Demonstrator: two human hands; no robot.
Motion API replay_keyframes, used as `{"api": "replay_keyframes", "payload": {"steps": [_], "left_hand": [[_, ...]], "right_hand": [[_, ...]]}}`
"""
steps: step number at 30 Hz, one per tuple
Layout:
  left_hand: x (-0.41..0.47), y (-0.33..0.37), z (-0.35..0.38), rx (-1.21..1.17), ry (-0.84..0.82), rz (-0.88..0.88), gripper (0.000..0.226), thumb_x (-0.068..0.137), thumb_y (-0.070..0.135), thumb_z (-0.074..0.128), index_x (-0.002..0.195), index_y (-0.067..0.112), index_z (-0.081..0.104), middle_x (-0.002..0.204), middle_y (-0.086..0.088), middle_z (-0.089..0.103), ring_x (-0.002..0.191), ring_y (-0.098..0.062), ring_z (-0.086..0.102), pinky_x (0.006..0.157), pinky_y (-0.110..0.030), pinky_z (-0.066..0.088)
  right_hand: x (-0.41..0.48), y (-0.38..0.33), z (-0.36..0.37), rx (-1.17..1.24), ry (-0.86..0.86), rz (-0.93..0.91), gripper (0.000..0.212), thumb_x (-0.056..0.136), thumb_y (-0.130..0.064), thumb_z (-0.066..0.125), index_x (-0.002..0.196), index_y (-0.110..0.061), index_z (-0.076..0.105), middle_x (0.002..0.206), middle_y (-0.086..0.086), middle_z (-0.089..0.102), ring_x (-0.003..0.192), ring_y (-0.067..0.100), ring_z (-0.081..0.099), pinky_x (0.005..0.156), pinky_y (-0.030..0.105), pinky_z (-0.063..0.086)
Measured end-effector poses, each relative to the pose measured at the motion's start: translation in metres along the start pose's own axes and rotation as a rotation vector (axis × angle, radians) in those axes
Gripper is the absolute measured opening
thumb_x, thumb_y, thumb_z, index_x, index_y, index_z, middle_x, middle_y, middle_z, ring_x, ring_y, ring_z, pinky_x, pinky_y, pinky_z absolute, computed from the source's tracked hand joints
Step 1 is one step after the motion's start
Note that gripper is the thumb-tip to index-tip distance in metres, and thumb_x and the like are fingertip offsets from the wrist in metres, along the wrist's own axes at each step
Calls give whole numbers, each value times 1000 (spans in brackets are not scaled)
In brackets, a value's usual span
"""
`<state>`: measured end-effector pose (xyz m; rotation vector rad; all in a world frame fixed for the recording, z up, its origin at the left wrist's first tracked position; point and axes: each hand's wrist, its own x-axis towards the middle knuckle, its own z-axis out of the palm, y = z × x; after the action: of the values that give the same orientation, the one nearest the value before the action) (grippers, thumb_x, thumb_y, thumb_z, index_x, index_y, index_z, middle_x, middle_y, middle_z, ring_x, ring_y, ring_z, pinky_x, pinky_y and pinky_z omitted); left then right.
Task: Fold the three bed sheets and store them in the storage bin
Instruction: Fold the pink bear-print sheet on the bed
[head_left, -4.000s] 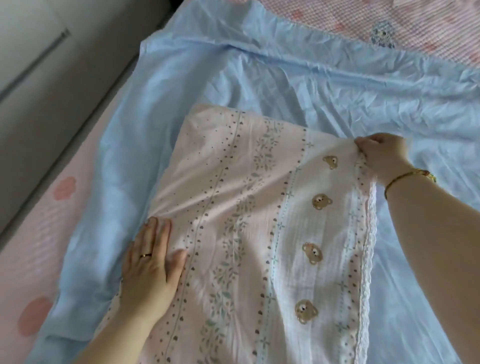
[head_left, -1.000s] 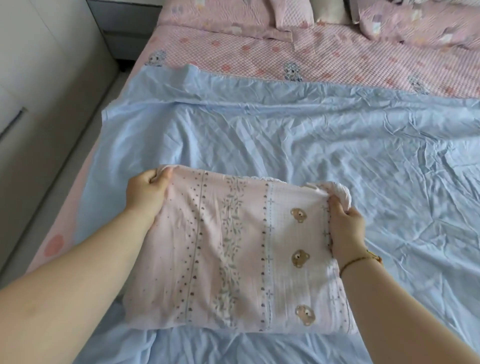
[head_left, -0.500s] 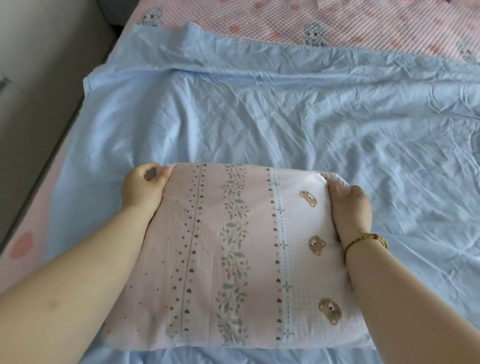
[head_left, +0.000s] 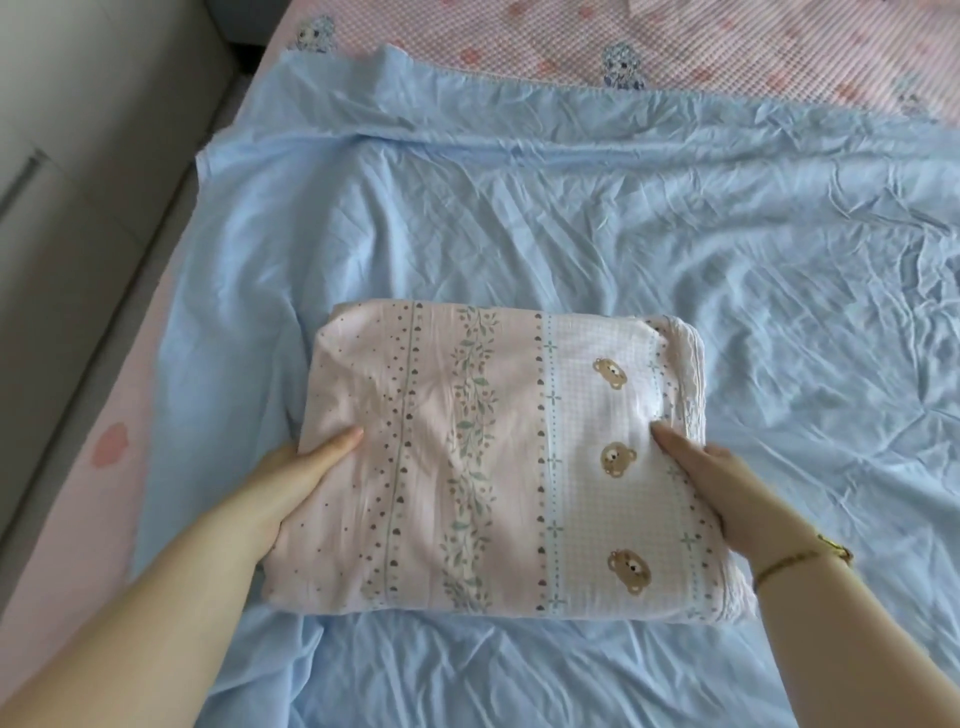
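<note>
A pink bed sheet (head_left: 483, 457) with hearts, leaf stripes and small bears lies folded into a thick rectangle on a wrinkled light blue sheet (head_left: 571, 208) spread over the bed. My left hand (head_left: 296, 478) grips the bundle's left side, thumb on top and fingers tucked underneath. On the right side my right hand (head_left: 722, 483), with a gold bracelet at its wrist, holds the bundle the same way. No storage bin is in view.
A pink checked bed cover (head_left: 727, 47) with bear prints shows beyond the blue sheet. The bed's left edge (head_left: 104, 441) runs along a grey floor strip and pale cabinet fronts (head_left: 78, 130).
Both hands have slid from the bundle's far corners down to the middle of its sides. The folded pink sheet now lies flatter and squarer on the blue sheet.
</note>
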<state>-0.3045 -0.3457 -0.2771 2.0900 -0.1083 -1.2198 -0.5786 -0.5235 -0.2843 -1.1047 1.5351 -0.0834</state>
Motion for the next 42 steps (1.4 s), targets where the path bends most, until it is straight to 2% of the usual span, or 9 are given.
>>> {"api": "replay_keyframes", "payload": {"steps": [5, 9, 12, 17, 23, 31, 38, 40, 42], "left_hand": [[-26, 10, -12, -70, -70, -54, 59, 78, 38, 65, 125, 4, 53, 119, -19, 60, 108, -32, 56, 102, -40, 39], [-56, 17, -20, -150, -76, -26, 46, 79, 32, 66, 116, 6, 58, 102, -16, 65, 98, -30, 59, 98, -39, 41], [-81, 29, -23, -196, -102, 27, 43, 75, 31, 67, 112, 8, 61, 102, -15, 66, 98, -28, 61, 102, -41, 40], [-133, 47, -29, -230, -159, 155, 19, 80, 23, 64, 92, 9, 65, 61, -3, 71, 63, -21, 68, 76, -33, 48], [-209, 66, -8, -200, -175, 386, 28, 80, 18, 67, 106, 11, 57, 80, -4, 60, 71, -13, 56, 81, -26, 40], [-311, 48, 32, -53, -535, 532, 10, 83, 17, 65, 89, 11, 59, 71, -5, 61, 66, -19, 57, 57, -26, 42], [-387, -14, 101, 212, -805, 552, 23, 80, 21, 67, 97, 7, 61, 82, -11, 63, 77, -29, 60, 78, -40, 50], [-418, -41, 125, 276, -885, 539, 32, 79, 22, 67, 106, 6, 60, 93, -15, 64, 87, -32, 60, 90, -47, 47], [-449, -74, 151, 347, -969, 556, 31, 81, 18, 65, 108, 4, 61, 88, -15, 67, 83, -31, 60, 86, -44, 47]], "right_hand": [[-37, -8, -2, 188, -85, 76, 38, 83, -44, 58, 87, -7, 63, 80, 10, 68, 72, 23, 65, 59, 30, 51], [-75, -13, -19, 306, -79, 32, 34, 87, -43, 54, 89, -11, 62, 71, 6, 69, 56, 18, 66, 44, 22, 53], [-103, -19, -37, 361, -75, -40, 33, 88, -40, 54, 96, -9, 63, 67, 4, 71, 56, 16, 68, 48, 23, 54], [-166, -18, -69, 442, -30, -204, 17, 88, -27, 56, 99, -13, 58, 76, 5, 70, 58, 14, 68, 50, 24, 55], [-263, 8, -92, 513, 179, -277, 12, 87, -26, 59, 90, -13, 57, 61, 1, 69, 49, 13, 66, 45, 22, 53], [-406, 115, -109, 679, 561, -264, 29, 83, -27, 64, 106, -11, 56, 88, 9, 66, 75, 24, 64, 70, 35, 56], [-515, 244, -102, 882, 803, -199, 13, 84, -27, 62, 93, -19, 56, 78, 3, 65, 65, 17, 64, 47, 22, 53], [-543, 291, -101, 932, 851, -158, 11, 84, -29, 62, 90, -21, 56, 84, 5, 65, 72, 20, 64, 55, 28, 53], [-570, 339, -101, 996, 885, -112, 13, 84, -30, 61, 92, -22, 57, 91, 7, 66, 80, 23, 65, 62, 33, 52]]}}
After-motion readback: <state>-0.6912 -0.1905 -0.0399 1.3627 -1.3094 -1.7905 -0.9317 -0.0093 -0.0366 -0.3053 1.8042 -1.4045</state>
